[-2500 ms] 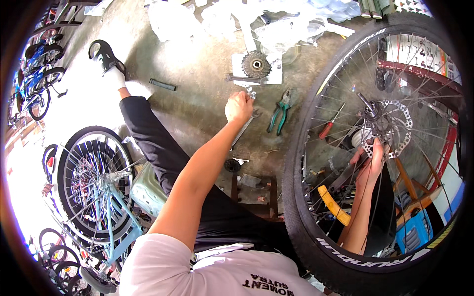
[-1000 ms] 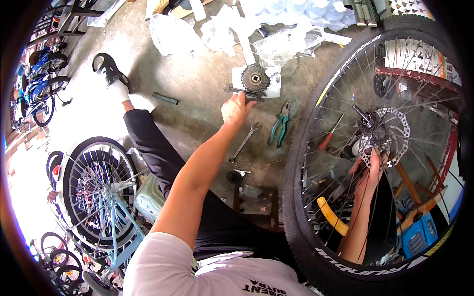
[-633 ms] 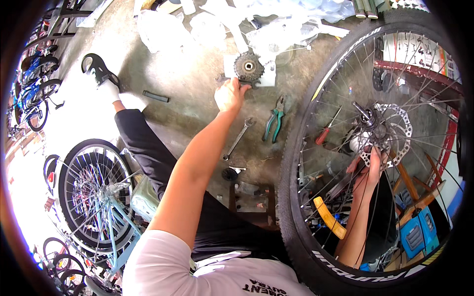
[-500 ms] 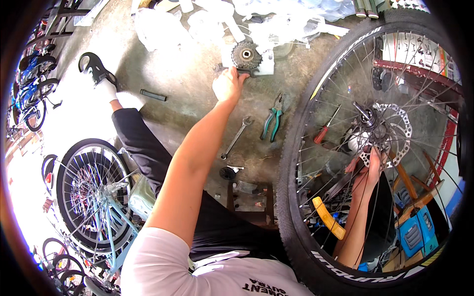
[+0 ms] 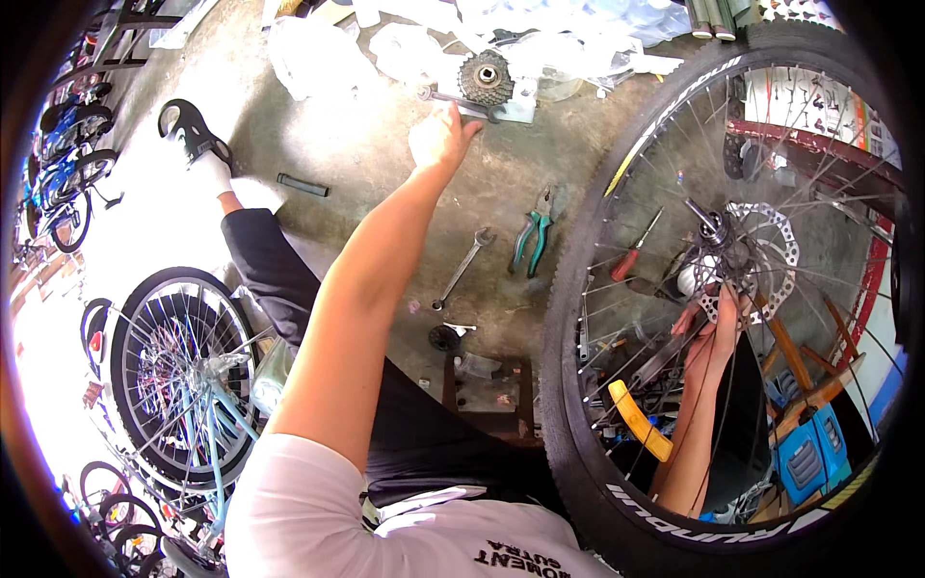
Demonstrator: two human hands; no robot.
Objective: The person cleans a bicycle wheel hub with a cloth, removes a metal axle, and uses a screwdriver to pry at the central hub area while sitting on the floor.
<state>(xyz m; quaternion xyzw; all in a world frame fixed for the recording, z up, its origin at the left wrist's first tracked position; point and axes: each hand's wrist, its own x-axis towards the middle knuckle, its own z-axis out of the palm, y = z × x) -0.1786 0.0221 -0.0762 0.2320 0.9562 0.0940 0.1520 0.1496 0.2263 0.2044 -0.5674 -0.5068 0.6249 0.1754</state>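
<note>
Your left hand (image 5: 438, 140) stretches far out over the concrete floor (image 5: 366, 154), fingers loosely spread and holding nothing, the fingertips touching or nearly touching a thin metal tool (image 5: 461, 99) that lies just in front of them. That tool rests against the sprocket cluster (image 5: 485, 77), which sits on a pale sheet at the far edge of the floor, among crumpled plastic bags (image 5: 318, 53).

Your right hand (image 5: 711, 332) is behind the spokes of the big wheel (image 5: 713, 289) on your right, closed about the hub (image 5: 718, 250), just below the brake disc (image 5: 766, 255). How tightly it grips, you cannot tell through the spokes.

Between your two arms, on the floor, lie a spanner (image 5: 462, 268) and green-handled pliers (image 5: 532, 236), near each other but apart. A red-handled screwdriver (image 5: 636, 252) shows through the wheel's spokes. Nearer your body sit a small black round part (image 5: 443, 337) and a low stool (image 5: 487, 385).

Your left leg (image 5: 265, 265) reaches out to the left, with a black sandal (image 5: 188, 130) at the foot and a short black bar (image 5: 303, 184) beside it. A second wheel on a pale blue frame (image 5: 183, 376) stands at the lower left.
</note>
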